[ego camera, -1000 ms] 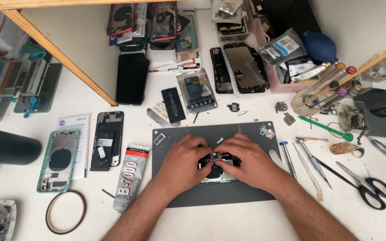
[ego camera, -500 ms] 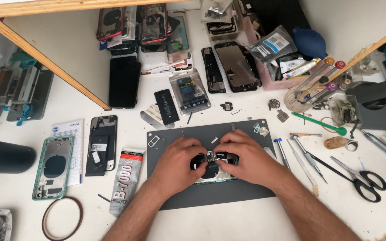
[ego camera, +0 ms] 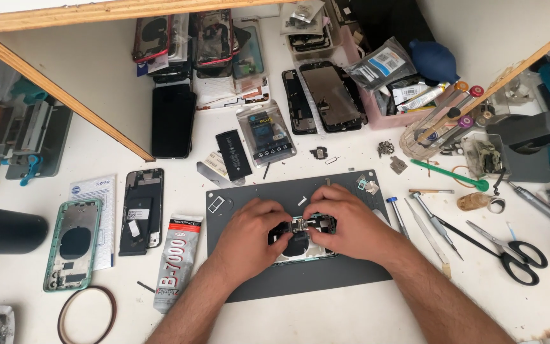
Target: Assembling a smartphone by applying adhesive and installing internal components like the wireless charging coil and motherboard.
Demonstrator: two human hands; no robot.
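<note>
— On the grey work mat, what have you got?

— An opened phone lies at the middle of the mat, its teal edge showing below my palms, dark parts and a small metal piece exposed on top. My left hand and right hand meet over it. Both sets of fingertips are curled in and pinched close on the small parts at its upper end; I cannot tell just which part each one grips.

— Anything changed from a moment ago?

— Hardly. Both hands stay bunched over the phone in the same spot on the mat, and the phone has not shifted. Only my view has drifted a little.

— And the packaging around the mat?

— Left of the mat lies a grey glue tube with red lettering. Further left sits a white printed leaflet with a blue round mark, under a green phone frame. Just above the mat is a clear pouch holding a dark battery with a blue label. Up and to the right of the mat, a silvery bag with a white barcode sticker rests in a pink tray.
</note>
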